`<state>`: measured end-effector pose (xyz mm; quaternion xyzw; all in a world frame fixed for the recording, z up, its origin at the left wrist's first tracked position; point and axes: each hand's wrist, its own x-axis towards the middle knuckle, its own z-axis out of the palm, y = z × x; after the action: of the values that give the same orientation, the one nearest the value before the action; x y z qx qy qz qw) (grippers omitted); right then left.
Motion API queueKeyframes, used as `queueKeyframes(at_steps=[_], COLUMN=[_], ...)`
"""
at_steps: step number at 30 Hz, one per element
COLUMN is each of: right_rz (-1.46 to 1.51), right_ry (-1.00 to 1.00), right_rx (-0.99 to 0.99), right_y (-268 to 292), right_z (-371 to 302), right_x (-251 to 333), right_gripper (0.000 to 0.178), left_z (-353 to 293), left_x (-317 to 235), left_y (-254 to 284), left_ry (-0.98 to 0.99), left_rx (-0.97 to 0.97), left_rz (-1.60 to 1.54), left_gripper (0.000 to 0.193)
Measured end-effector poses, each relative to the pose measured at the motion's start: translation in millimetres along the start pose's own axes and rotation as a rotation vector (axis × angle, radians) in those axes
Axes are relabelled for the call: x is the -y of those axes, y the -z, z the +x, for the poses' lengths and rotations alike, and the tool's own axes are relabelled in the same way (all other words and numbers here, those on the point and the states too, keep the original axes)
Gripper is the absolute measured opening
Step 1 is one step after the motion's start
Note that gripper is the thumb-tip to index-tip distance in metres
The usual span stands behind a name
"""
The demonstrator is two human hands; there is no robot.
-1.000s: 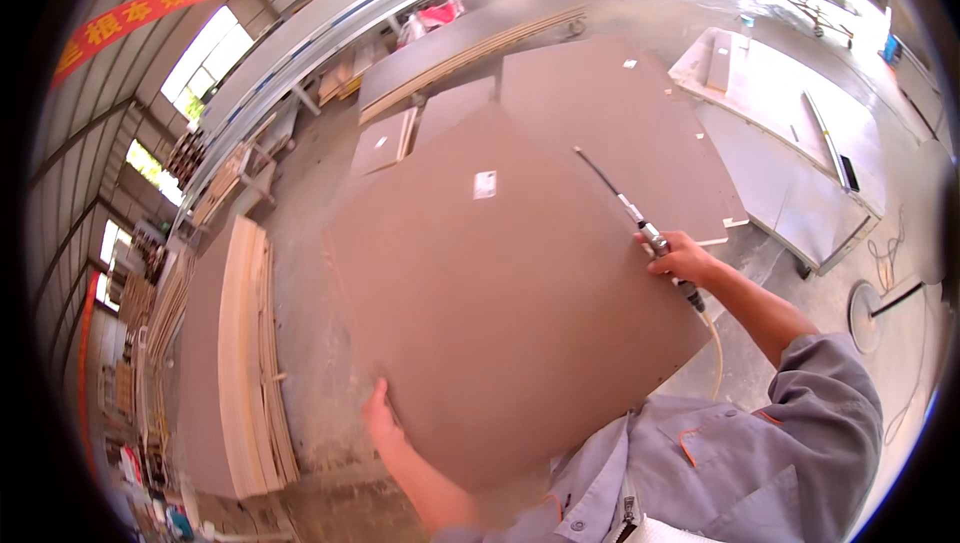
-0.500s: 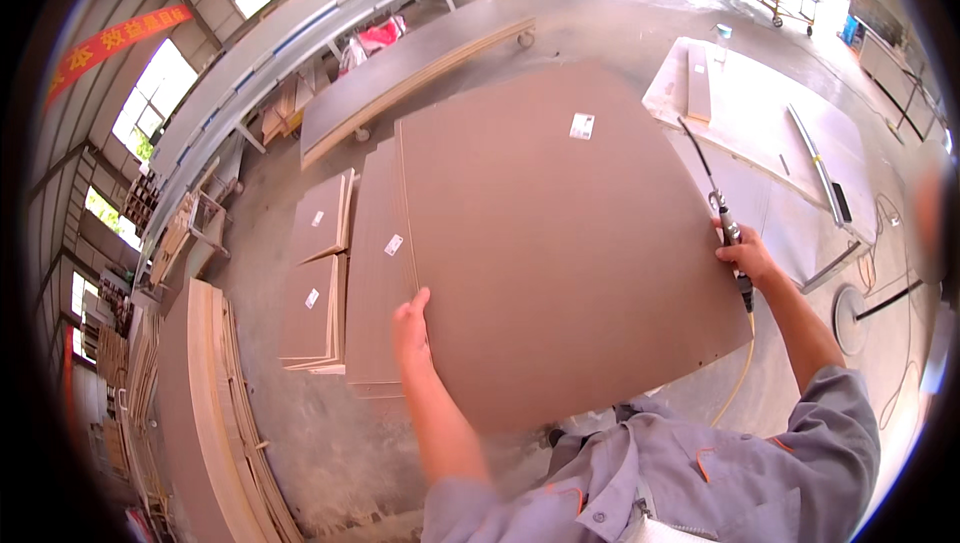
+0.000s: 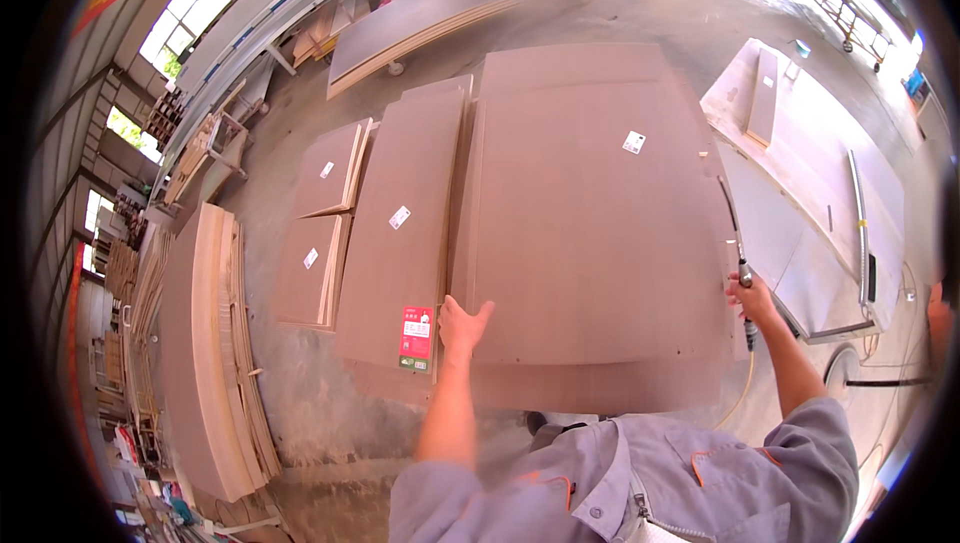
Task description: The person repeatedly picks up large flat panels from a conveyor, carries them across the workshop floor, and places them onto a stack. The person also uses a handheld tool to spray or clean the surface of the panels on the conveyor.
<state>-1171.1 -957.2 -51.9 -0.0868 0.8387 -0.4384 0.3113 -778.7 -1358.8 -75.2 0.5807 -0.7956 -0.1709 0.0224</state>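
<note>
A large brown panel (image 3: pixel 590 213) lies flat in front of me on other brown boards, whose edges show beyond its near and far sides. It has a small white label (image 3: pixel 633 142). My left hand (image 3: pixel 464 327) is at its left edge, thumb and fingers spread apart. At the right edge, my right hand (image 3: pixel 752 298) is closed round a slim black-and-silver hand tool (image 3: pixel 745 275) with a long thin dark tip and a yellow hose (image 3: pixel 741 398). To the left lies a narrower brown panel (image 3: pixel 395 243) with a red-and-white label (image 3: pixel 416 335).
Smaller brown boards (image 3: pixel 310 263) lie further left, near a tall stack of long boards (image 3: pixel 215 343). A pale worktable (image 3: pixel 830 173) with a metal straight bar (image 3: pixel 858 213) stands right. Behind is a low trolley of panels (image 3: pixel 440 18). A round stand base (image 3: pixel 842 373) is at right.
The large panel has come down flat and slightly right onto the boards. My left hand's fingers have spread at its edge. The red-and-white label has come into sight; my right hand keeps the tool.
</note>
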Motion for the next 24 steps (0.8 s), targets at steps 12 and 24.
queueKeyframes(at_steps=[12, 24], right_rz=[-0.212, -0.056], right_ry=[0.108, -0.244], right_rx=[-0.001, 0.193], right_y=[-34.7, -56.7], right_z=[-21.5, -142.1], right_x=[-5.2, -10.6], right_gripper=[0.018, 0.055], left_z=[-16.7, -139.0], left_x=[-13.6, 94.5], left_y=[5.7, -4.6], left_ry=[0.248, -0.123], left_rx=[0.038, -0.159], left_rz=[-0.137, -0.331], left_gripper=[0.083, 0.075])
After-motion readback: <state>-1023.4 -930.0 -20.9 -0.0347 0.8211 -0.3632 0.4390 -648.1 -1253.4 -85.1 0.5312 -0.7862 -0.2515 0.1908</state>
